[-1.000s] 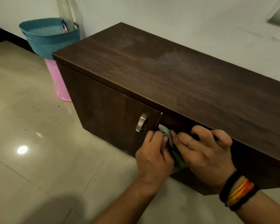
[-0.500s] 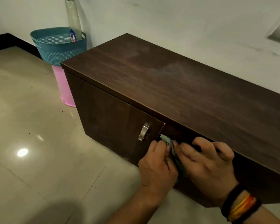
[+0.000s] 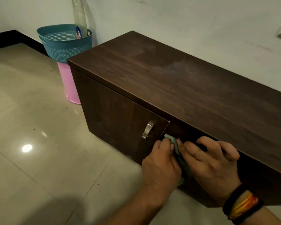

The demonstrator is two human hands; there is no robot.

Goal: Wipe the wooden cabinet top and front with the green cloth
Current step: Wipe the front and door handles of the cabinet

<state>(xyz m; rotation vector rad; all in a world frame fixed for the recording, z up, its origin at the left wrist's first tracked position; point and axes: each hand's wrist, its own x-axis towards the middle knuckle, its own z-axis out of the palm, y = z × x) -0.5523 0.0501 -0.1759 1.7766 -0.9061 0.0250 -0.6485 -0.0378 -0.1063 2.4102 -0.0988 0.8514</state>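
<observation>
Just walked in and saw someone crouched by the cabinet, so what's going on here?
A person is cleaning the wooden cabinet. Both hands, left hand and right hand, hold the green cloth bunched between them against the cabinet front, just right of the metal handle. The top shows dull, dusty-looking patches. A blue basket sits on a pink bin beside it.

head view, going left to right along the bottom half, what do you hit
light glare on the floor -> pink bin -> metal door handle -> left hand -> green cloth -> right hand -> wristbands
</observation>
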